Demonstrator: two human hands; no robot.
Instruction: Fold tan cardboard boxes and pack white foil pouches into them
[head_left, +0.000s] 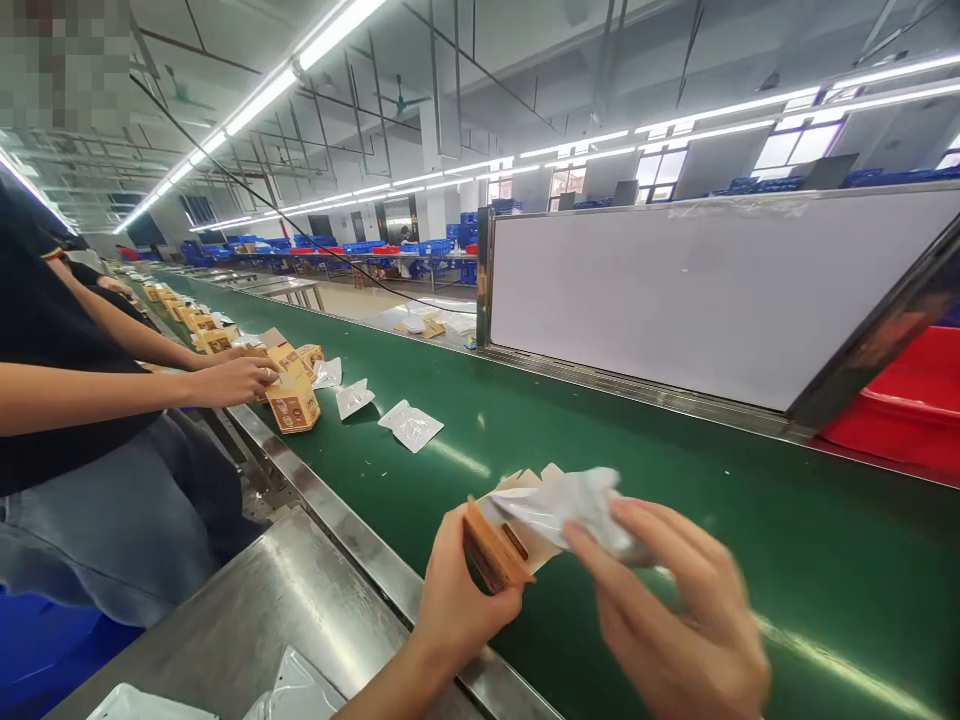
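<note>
My left hand [465, 590] is wrapped round a small brown cardboard box [499, 545], whose flaps stand open toward the right. Between the thumb and fingers of my right hand [675, 600] is a white sachet [577, 505], held at the box's open end. One end of the sachet overlaps the open flaps; how far it reaches inside I cannot tell. Both hands are above the green conveyor belt [810, 540]. Farther up the belt lie loose white sachets, the nearest a flat white packet [412, 426].
At left a co-worker's hands [232, 380] touch open cardboard boxes [292, 400]. More boxes line the belt beyond. White packets [292, 690] lie on the metal table [315, 580] in front. A white panel [675, 290] stands along the far side, with a red bin [907, 410] at right.
</note>
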